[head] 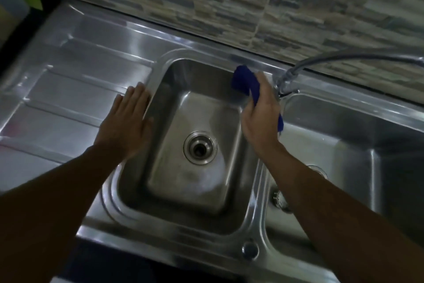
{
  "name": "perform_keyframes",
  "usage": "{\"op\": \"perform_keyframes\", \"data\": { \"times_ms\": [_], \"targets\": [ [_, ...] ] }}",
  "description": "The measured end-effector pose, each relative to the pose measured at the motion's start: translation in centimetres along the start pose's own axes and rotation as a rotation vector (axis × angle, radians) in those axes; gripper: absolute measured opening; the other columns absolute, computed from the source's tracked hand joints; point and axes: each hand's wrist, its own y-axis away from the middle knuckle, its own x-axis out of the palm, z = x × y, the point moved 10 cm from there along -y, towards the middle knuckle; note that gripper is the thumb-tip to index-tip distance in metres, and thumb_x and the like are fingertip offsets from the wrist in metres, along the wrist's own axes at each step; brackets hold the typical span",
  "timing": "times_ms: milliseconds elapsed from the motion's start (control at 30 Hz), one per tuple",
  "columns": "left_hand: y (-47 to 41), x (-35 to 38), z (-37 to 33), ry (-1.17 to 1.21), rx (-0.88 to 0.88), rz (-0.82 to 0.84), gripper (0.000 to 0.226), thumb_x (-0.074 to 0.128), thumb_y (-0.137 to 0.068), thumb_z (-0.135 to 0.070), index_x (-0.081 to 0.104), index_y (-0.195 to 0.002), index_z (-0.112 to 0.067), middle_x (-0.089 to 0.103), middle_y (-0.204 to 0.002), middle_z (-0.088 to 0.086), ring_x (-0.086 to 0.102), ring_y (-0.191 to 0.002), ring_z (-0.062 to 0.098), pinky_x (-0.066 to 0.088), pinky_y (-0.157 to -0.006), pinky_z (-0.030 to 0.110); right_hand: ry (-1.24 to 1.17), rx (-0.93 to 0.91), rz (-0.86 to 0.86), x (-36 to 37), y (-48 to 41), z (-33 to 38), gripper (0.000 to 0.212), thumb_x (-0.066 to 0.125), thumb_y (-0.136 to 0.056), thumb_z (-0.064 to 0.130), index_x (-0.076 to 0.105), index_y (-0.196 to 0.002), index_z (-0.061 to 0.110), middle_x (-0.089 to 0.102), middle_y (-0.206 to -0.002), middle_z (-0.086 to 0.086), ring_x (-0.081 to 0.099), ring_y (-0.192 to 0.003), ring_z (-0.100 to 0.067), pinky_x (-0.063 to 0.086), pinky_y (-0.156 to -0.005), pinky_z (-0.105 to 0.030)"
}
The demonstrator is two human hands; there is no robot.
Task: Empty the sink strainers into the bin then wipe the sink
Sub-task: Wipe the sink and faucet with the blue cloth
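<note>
Clutching blue cloth point(243, 81) in curled fingers of right hand point(261, 117), at far right corner of left basin point(137, 168), just beside faucet hose point(344, 55). Bracing with left hand point(128, 126), fingers straight and pressed flat on drainboard point(68, 103) at basin's left rim. Judged mid-wipe: drain point(200, 147) showing dark and open, nothing seated in it, so emptying probably done; right basin point(332, 122) likely not yet wiped. No brand, label or legible writing to be made out.

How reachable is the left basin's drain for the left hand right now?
Probably yes. The left hand lies flat beside the left basin; the drain is uncovered, with nothing between, and the right hand holds the blue cloth at the far rim.
</note>
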Motion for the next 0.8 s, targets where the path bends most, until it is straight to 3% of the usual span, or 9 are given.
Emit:
{"op": "perform_keyframes", "data": {
  "times_ms": [67, 133, 200, 267, 333, 400, 500, 667, 800],
  "targets": [
    [0.1, 0.3, 0.1, -0.013, 0.015, -0.022, 0.070, 0.013, -0.103, -0.050, 0.012, -0.160, -0.010, 0.004, -0.168, 0.011, -0.002, -0.156, 0.025, 0.005, -0.127, 0.046, -0.010, 0.009, -0.066, 0.3, -1.3, 0.9, 0.063, 0.047, -0.089, -0.013, 0.035, -0.150, -0.001, 0.039, -0.156, -0.017, 0.037, -0.145, -0.028, 0.019, -0.118, -0.011],
    [0.3, 0.4, 0.2, -0.013, 0.023, -0.058, 0.068, 0.013, -0.104, -0.050, 0.014, -0.160, -0.011, 0.006, -0.168, 0.010, 0.000, -0.157, 0.023, 0.007, -0.128, 0.046, 0.005, 0.033, -0.149, 0.1, -2.8, 1.3, 0.064, 0.043, -0.088, -0.018, 0.034, -0.150, -0.004, 0.031, -0.159, -0.019, 0.028, -0.150, -0.030, 0.007, -0.113, -0.002],
    [0.3, 0.4, 0.3, -0.001, 0.032, -0.083, 0.065, 0.015, -0.106, -0.047, 0.017, -0.160, -0.010, 0.009, -0.168, 0.010, 0.003, -0.157, 0.022, 0.009, -0.128, 0.046, 0.028, 0.019, -0.275, -1.1, -4.2, 1.6, 0.065, 0.041, -0.085, -0.021, 0.037, -0.148, -0.005, 0.031, -0.158, -0.022, 0.027, -0.150, -0.033, 0.006, -0.113, -0.001],
    [0.2, 0.3, 0.3, 0.001, 0.035, -0.097, 0.064, 0.017, -0.106, -0.045, 0.019, -0.159, -0.010, 0.011, -0.168, 0.010, 0.004, -0.157, 0.022, 0.011, -0.128, 0.045, 0.088, -0.057, -0.389, -2.3, -5.1, 2.1, 0.065, 0.041, -0.083, -0.022, 0.040, -0.146, -0.006, 0.035, -0.156, -0.024, 0.030, -0.148, -0.038, 0.015, -0.119, -0.010],
    [0.3, 0.2, 0.1, 0.002, 0.034, -0.103, 0.063, 0.019, -0.106, -0.043, 0.020, -0.159, -0.009, 0.011, -0.168, 0.010, 0.004, -0.157, 0.022, 0.011, -0.128, 0.046, 0.218, -0.165, -0.447, -2.5, -5.4, 2.9, 0.063, 0.042, -0.084, -0.022, 0.043, -0.145, -0.006, 0.038, -0.154, -0.024, 0.032, -0.146, -0.042, 0.028, -0.122, -0.030],
    [0.3, 0.0, -0.1, 0.017, 0.035, -0.104, 0.063, 0.020, -0.106, -0.042, 0.021, -0.158, -0.008, 0.012, -0.168, 0.010, 0.005, -0.157, 0.023, 0.013, -0.127, 0.046, 0.389, -0.196, -0.328, -0.4, -5.4, 2.6, 0.063, 0.044, -0.086, -0.018, 0.041, -0.147, -0.004, 0.033, -0.157, -0.023, 0.026, -0.148, -0.043, 0.026, -0.123, -0.045],
    [0.3, -0.2, -0.2, 0.022, 0.039, -0.115, 0.063, 0.021, -0.105, -0.042, 0.023, -0.158, -0.006, 0.014, -0.167, 0.012, 0.007, -0.157, 0.023, 0.013, -0.127, 0.046, 0.626, -0.070, 0.047, 4.8, -4.7, -1.5, 0.077, 0.051, -0.088, -0.009, 0.020, -0.157, 0.003, 0.006, -0.166, -0.018, 0.001, -0.154, -0.037, 0.004, -0.126, -0.049],
    [0.3, -0.2, -0.4, 0.007, 0.041, -0.123, 0.064, 0.021, -0.105, -0.042, 0.023, -0.158, -0.006, 0.013, -0.167, 0.012, 0.006, -0.157, 0.024, 0.011, -0.128, 0.044, 0.539, 0.000, 0.029, 6.9, -5.0, -2.1, 0.079, 0.051, -0.089, -0.008, 0.015, -0.158, 0.005, 0.004, -0.167, -0.018, -0.002, -0.154, -0.035, -0.003, -0.127, -0.046],
    [0.3, -0.1, -0.5, 0.001, 0.040, -0.127, 0.064, 0.020, -0.105, -0.041, 0.021, -0.158, -0.005, 0.011, -0.167, 0.012, 0.005, -0.157, 0.024, 0.011, -0.128, 0.045, 0.455, -0.165, 0.155, 10.7, -4.8, 1.1, 0.080, 0.047, -0.088, -0.013, 0.016, -0.158, 0.007, 0.004, -0.167, -0.014, -0.002, -0.155, -0.031, -0.002, -0.127, -0.045]
  ]
}}
